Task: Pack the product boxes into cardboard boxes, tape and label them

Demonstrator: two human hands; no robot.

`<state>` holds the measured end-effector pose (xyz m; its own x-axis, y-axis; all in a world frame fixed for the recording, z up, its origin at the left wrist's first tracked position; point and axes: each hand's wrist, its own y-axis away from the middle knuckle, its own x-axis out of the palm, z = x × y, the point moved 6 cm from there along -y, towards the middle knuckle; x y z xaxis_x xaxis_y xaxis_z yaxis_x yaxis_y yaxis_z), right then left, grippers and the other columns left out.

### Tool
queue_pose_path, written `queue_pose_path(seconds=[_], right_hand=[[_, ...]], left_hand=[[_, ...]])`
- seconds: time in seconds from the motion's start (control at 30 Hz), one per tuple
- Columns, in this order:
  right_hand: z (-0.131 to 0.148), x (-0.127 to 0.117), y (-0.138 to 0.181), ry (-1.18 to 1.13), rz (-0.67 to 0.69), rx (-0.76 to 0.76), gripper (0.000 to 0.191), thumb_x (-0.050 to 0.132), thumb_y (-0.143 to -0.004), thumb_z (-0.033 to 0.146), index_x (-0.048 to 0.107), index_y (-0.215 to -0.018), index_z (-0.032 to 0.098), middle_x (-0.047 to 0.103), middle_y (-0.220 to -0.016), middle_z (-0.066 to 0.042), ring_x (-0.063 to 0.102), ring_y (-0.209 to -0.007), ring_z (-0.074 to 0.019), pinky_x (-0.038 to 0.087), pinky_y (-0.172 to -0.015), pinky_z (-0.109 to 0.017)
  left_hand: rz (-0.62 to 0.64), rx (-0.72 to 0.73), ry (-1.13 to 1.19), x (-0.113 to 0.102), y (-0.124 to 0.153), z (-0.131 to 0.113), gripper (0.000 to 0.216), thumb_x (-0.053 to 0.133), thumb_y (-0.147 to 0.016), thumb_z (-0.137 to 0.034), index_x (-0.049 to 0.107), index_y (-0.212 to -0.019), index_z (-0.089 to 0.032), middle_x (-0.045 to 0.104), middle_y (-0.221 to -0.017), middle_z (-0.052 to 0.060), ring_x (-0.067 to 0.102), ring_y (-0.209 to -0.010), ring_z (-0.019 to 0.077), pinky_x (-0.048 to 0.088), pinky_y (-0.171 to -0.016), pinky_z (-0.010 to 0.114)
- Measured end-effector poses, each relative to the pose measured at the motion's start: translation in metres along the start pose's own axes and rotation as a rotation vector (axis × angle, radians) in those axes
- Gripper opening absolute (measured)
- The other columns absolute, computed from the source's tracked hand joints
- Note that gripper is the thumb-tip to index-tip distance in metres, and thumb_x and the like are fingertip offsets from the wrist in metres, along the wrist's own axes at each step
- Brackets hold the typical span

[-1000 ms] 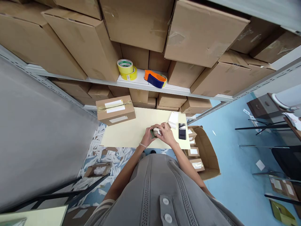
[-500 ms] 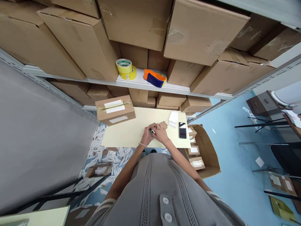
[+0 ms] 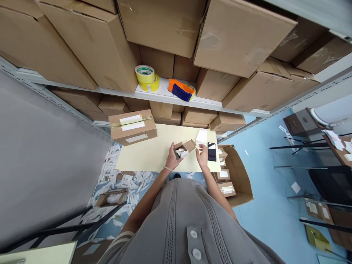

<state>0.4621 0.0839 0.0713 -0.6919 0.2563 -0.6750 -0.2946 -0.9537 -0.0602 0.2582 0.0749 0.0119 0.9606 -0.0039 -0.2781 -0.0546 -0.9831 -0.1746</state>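
Observation:
On the pale yellow table (image 3: 148, 156) stands a small open cardboard box (image 3: 183, 148) with a white and green item inside. My left hand (image 3: 172, 158) grips the box's left side. Off to the right of the box, my right hand (image 3: 203, 157) hovers with its fingers apart and nothing in it. It is near a black phone (image 3: 211, 151) and a stack of white papers (image 3: 201, 137).
A taped carton with white labels (image 3: 132, 126) sits at the table's far left. The shelf behind holds yellow tape rolls (image 3: 146, 77), an orange and blue tape dispenser (image 3: 181, 90) and many cartons. An open carton of small parcels (image 3: 233, 176) stands on the floor right; paper strips litter the floor left.
Both hands were together over the small box. Now the right hand has drawn away to the right and the box stands open, its flaps up, with the left hand still on it.

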Motion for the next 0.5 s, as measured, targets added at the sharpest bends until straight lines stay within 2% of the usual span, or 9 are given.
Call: queue_pose_path(seconds=[0.07,0.13,0.23,0.3,0.37,0.5], right_hand=[[-0.027,0.007,0.002,-0.150,0.025,0.215,0.042,0.045,-0.085,0.041,0.053,-0.117,0.015,0.063,-0.109,-0.015,0.064,-0.091,-0.0238,0.052,-0.078,-0.039],[-0.040,0.020,0.005,-0.312,0.085,0.368,0.044,0.043,-0.085,0.045,0.054,-0.115,0.016,0.067,-0.104,-0.014,0.067,-0.087,-0.0233,0.053,-0.072,-0.036],[-0.036,0.032,0.003,-0.512,0.134,0.448,0.047,0.037,-0.089,0.051,0.057,-0.114,0.017,0.070,-0.103,-0.013,0.069,-0.086,-0.0228,0.053,-0.071,-0.034],[-0.021,0.032,-0.003,-0.562,0.139,0.393,0.052,0.029,-0.093,0.053,0.059,-0.114,0.016,0.071,-0.104,-0.012,0.068,-0.091,-0.0224,0.052,-0.078,-0.036],[0.001,0.028,-0.010,-0.521,0.157,0.247,0.057,0.024,-0.094,0.054,0.061,-0.115,0.015,0.069,-0.109,-0.011,0.066,-0.099,-0.0218,0.050,-0.087,-0.036],[0.046,0.033,-0.005,-0.240,0.311,-0.116,0.053,0.033,-0.095,0.054,0.056,-0.129,0.020,0.060,-0.130,-0.009,0.057,-0.115,-0.0212,0.045,-0.097,-0.034]], left_hand=[[0.013,0.045,-0.033,0.003,-0.002,-0.008,0.085,0.074,-0.070,-0.020,0.030,-0.142,-0.025,0.041,-0.136,0.014,0.041,-0.133,0.0322,0.035,-0.110,0.053],[0.036,0.088,-0.071,0.005,-0.002,-0.014,0.062,0.071,-0.074,-0.018,0.044,-0.129,-0.025,0.045,-0.129,0.012,0.044,-0.128,0.0303,0.038,-0.108,0.051],[0.033,0.093,-0.098,0.006,-0.002,-0.018,0.041,0.066,-0.079,-0.018,0.051,-0.116,-0.025,0.044,-0.127,0.011,0.045,-0.126,0.0285,0.038,-0.108,0.050],[0.017,0.083,-0.093,0.005,-0.001,-0.017,0.039,0.065,-0.080,-0.017,0.051,-0.115,-0.025,0.043,-0.127,0.011,0.043,-0.128,0.0280,0.038,-0.109,0.049],[0.011,0.073,-0.080,0.006,0.000,-0.016,0.038,0.064,-0.081,-0.018,0.050,-0.115,-0.024,0.042,-0.127,0.012,0.042,-0.129,0.0278,0.038,-0.108,0.049],[0.011,0.061,-0.059,0.006,0.001,-0.011,0.037,0.063,-0.082,-0.022,0.048,-0.117,-0.024,0.043,-0.128,0.012,0.043,-0.128,0.0277,0.038,-0.108,0.049]])
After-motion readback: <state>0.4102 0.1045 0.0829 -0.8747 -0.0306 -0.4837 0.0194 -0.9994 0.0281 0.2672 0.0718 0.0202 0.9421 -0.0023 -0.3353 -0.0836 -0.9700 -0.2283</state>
